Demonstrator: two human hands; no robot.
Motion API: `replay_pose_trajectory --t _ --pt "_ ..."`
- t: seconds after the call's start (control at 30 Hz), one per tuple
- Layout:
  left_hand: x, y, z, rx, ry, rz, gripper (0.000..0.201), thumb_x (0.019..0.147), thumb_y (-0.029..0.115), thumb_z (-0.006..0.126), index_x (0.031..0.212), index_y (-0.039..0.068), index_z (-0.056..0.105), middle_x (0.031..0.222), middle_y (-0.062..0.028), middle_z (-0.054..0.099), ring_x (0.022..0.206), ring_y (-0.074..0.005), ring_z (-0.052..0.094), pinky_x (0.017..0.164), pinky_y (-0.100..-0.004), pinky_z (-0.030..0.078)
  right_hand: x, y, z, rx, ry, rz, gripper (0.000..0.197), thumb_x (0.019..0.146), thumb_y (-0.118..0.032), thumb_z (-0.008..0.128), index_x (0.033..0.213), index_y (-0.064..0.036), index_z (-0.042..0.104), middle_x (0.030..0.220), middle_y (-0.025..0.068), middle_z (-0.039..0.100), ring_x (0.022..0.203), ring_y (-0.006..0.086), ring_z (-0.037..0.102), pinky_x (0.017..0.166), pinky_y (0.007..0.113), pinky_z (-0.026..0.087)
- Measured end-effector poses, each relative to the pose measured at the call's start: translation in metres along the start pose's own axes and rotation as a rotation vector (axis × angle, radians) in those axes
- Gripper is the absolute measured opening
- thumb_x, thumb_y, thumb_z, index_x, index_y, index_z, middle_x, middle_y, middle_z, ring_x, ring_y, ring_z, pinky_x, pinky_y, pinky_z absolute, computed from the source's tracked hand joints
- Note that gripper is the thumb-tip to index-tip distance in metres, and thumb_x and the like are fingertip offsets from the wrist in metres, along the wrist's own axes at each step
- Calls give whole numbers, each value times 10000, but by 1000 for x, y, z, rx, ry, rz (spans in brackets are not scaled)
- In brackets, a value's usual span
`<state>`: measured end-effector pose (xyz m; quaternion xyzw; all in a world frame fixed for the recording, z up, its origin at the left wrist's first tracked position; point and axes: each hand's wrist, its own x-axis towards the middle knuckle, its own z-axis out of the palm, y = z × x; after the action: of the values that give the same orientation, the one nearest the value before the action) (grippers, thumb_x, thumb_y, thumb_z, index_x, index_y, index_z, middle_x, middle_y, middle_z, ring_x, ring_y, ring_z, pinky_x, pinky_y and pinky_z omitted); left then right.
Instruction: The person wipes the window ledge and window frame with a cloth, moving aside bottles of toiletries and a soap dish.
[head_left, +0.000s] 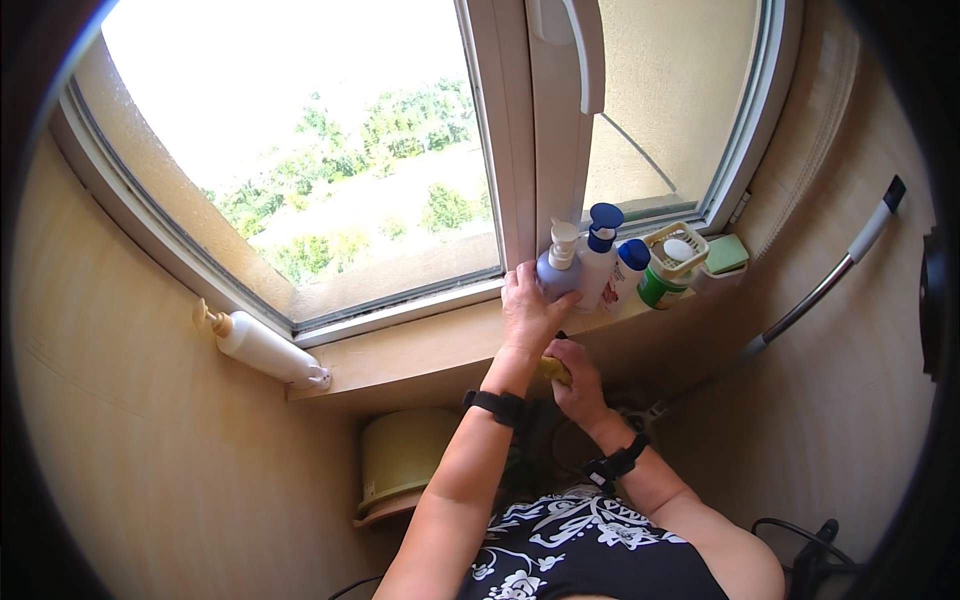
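My left hand (532,308) is closed around a lavender pump bottle (556,276) with a white pump head, upright on the windowsill (400,352). Just below the sill edge, my right hand (580,385) grips a crumpled yellow thing (555,371), perhaps a cloth or sponge; most of it is hidden by the fingers. A small dark bit shows above that hand, too little to name. Close beside the lavender bottle stand a white bottle with a blue pump (598,262) and a smaller white bottle with a blue cap (622,277).
Farther right are a green-and-white tub (660,288), a cream soap dish (660,240) holding white soap (679,249), and a green sponge (727,254). A white pump bottle (265,350) stands at the sill's left end. Below sits an olive-coloured basin (405,455). The window handle (590,60) hangs above.
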<state>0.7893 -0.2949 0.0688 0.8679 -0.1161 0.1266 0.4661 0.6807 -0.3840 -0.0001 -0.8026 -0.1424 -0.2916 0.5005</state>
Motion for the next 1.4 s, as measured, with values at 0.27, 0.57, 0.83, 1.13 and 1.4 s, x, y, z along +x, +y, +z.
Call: replay_pose_trajectory --t 0.27,0.57,0.83,1.13,1.4 --pt "0 -6 19 -21 -47 0 815 604 297 909 1243 -6 504 1154 -237 525 1082 -427 520 938 -485 462 12 35 -58 -203 137 105 392 721 113 572 1089 -20 598 1130 179 625 1064 401 598 933 406 490" --pt "-13 -20 7 -145 -68 -7 725 694 254 865 1282 14 515 1177 -165 543 1007 -267 626 840 -379 551 21 15 -46 -137 80 119 402 717 128 591 1094 -10 599 1153 164 617 1091 360 605 946 390 486" --pt "-70 -89 -91 -11 114 -166 269 848 157 730 1062 12 658 1005 -141 635 860 -255 672 767 -353 559 56 2 40 -270 -138 -155 452 752 56 662 1183 -59 589 1220 150 587 1181 353 551 1034 430 446" --pt "-135 -135 -170 61 459 -338 180 887 52 659 1061 9 666 947 -111 684 820 -199 685 777 -319 551 59 -16 181 -427 -370 -314 552 841 -311 695 1275 2 555 1303 177 572 1251 362 512 1065 461 394" --pt "-131 -181 -240 83 754 -441 295 881 102 714 1141 3 616 939 -79 673 794 -168 649 730 -312 546 68 -42 259 -398 -438 -383 488 867 -307 678 1245 -12 588 1302 166 582 1247 366 517 1072 455 398"
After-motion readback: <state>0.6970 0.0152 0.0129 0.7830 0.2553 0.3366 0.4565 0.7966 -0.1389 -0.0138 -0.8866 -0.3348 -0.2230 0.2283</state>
